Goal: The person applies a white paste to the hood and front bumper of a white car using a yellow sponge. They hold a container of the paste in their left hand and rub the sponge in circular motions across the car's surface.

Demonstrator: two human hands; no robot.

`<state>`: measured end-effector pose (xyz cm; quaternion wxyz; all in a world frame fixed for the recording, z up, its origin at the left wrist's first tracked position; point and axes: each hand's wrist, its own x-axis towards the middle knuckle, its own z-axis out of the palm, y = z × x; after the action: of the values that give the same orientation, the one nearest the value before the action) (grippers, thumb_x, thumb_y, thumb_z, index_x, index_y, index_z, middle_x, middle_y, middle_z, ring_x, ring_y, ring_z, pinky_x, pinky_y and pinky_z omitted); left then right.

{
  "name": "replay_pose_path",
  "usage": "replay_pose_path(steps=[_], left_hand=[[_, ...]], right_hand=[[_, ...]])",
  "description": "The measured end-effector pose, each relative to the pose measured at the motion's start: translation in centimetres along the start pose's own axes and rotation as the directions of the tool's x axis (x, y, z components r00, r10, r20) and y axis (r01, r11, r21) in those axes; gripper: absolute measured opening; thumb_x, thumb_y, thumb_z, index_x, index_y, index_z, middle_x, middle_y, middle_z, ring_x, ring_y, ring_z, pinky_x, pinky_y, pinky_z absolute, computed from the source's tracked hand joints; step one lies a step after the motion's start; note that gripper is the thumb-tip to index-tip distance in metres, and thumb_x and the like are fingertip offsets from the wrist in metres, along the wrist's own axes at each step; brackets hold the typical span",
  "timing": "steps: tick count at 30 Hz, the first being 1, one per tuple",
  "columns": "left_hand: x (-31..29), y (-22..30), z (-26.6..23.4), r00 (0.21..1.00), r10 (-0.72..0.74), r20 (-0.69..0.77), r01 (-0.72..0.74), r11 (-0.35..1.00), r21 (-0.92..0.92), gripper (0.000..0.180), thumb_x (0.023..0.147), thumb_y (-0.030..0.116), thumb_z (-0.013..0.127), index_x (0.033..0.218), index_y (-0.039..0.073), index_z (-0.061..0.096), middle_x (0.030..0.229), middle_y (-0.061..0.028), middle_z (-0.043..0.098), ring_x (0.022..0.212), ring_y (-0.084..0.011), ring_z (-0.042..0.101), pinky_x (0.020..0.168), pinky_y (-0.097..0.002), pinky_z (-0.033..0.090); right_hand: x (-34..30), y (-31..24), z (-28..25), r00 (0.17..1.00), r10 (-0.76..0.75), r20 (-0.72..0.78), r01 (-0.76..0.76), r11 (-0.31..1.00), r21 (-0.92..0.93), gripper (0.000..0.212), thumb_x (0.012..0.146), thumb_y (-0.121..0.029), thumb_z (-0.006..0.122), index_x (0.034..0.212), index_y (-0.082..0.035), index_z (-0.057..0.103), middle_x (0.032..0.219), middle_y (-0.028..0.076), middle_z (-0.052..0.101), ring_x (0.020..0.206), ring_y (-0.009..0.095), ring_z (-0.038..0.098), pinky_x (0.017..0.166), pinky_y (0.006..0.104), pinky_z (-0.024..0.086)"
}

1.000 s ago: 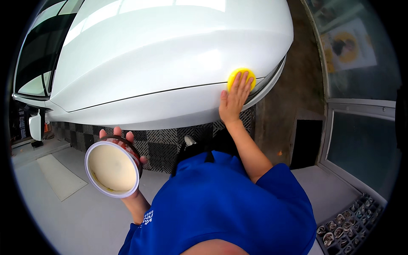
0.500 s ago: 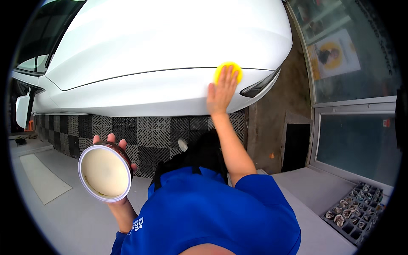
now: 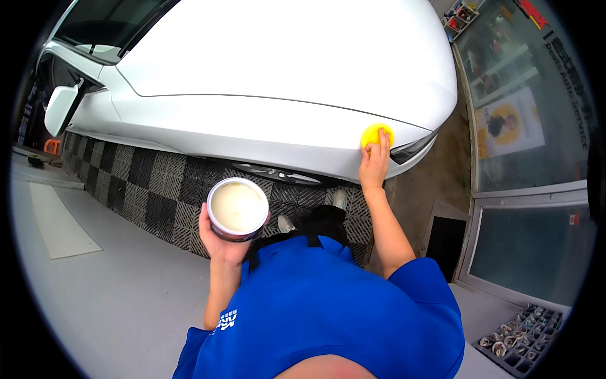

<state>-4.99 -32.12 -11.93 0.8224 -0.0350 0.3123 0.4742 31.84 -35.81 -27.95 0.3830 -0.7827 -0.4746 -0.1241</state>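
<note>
My right hand [image 3: 375, 165] presses a round yellow sponge pad [image 3: 369, 135] onto the fender of a white car [image 3: 290, 54], just left of its headlight [image 3: 409, 150]. The fingers lie over the pad, and its underside is hidden against the paint. Below the fender edge, my left hand [image 3: 226, 248] is wrapped around a round tub [image 3: 238, 210]. This tub has no lid on, has a pale rim and dark side, and is filled with cream-coloured paste.
Black and grey grid floor tiles [image 3: 165, 189] run along the car, whose side mirror [image 3: 61, 107] juts out at the left. A glass front [image 3: 511, 82] stands on the right. At the lower right, a grey compartment tray [image 3: 521, 341] holds several small rolled items.
The view has shifted, showing the front wheel. My right hand and the sponge pad have moved down off the hood seam onto the fender. The tub has come rightward and nearer the car.
</note>
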Motion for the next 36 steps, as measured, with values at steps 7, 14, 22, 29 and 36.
replay_pose_path(steps=[7,14,22,29,36], left_hand=[[3.0,-0.9,-1.8,0.997,-0.053,0.061,0.052,0.998,0.033,0.061,0.1,0.051,0.045,0.142,0.008,0.053,0.147,-0.0175,0.053,0.135,-0.0405,0.049,0.108,-0.0699,0.037],[2.4,-0.3,-2.4,0.967,0.031,0.254,-0.073,0.984,0.16,0.057,0.101,0.046,0.048,0.142,0.006,0.053,0.143,-0.0146,0.057,0.133,-0.0328,0.054,0.112,-0.0508,0.042],[2.3,-0.9,-3.0,0.967,0.099,0.234,-0.168,0.939,0.3,0.055,0.104,0.034,0.049,0.152,0.009,0.039,0.145,-0.0121,0.054,0.134,-0.0271,0.053,0.112,-0.0437,0.042],[1.9,-0.9,-3.1,0.95,0.057,0.307,-0.173,0.915,0.366,0.059,0.103,0.033,0.049,0.155,0.008,0.034,0.145,-0.0139,0.054,0.133,-0.0279,0.053,0.113,-0.0439,0.042],[0.3,-0.9,-2.6,0.953,-0.046,0.298,-0.121,0.848,0.516,0.064,0.101,0.036,0.05,0.158,0.013,0.031,0.145,-0.0161,0.052,0.13,-0.0315,0.055,0.11,-0.0452,0.045]], right_hand=[[-1.1,-3.9,-0.4,0.989,0.125,0.077,-0.142,0.951,0.275,0.017,0.093,-0.006,0.067,0.096,-0.002,0.052,0.143,0.021,0.053,0.131,0.04,0.051,0.109,0.044,0.041],[-2.6,-7.3,-0.2,0.9,0.334,0.28,-0.429,0.567,0.704,0.011,0.092,-0.006,0.068,0.095,-0.003,0.059,0.14,0.016,0.055,0.128,0.028,0.054,0.106,0.0388,0.044],[-4.8,-22.1,-6.0,0.863,-0.182,0.471,-0.354,0.446,0.822,0.012,0.087,-0.002,0.071,0.092,-0.004,0.061,0.105,0.006,0.056,0.092,0.015,0.055,0.085,0.0274,0.047],[-3.5,-23.3,-6.3,0.681,-0.462,0.569,-0.305,0.527,0.793,0.013,0.09,-0.01,0.069,0.093,-0.006,0.058,0.098,0.007,0.052,0.086,0.02,0.055,0.074,0.0313,0.047],[-1.7,-23.2,-5.7,0.377,-0.654,0.656,-0.357,0.551,0.755,0.021,0.089,-0.018,0.063,0.102,-0.002,0.058,0.095,0.012,0.058,0.092,0.027,0.059,0.08,0.0402,0.049]])
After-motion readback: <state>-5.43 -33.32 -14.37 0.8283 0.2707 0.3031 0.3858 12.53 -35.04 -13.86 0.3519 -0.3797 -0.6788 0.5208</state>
